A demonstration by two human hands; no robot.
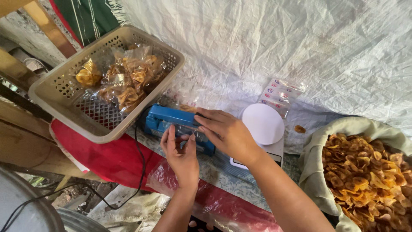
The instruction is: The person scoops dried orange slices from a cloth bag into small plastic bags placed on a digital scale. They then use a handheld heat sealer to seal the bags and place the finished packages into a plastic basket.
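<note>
Hands at a blue heat sealer [171, 120] on the patterned cloth [231, 176], just right of a beige basket [51, 92] holding filled chip bags [126, 77]. Right hand [225, 131] lies flat, fingers extended, pressing the sealer's arm down. Left hand [180, 154], fingers loosely curled, pinches a clear bag's edge at the sealer's front. White scale [262, 124] just beside; sack of chips [369, 176] at right.

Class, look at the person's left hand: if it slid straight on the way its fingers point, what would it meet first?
Probably the blue heat sealer; the left hand points up at it, fingertips already about touching.
</note>
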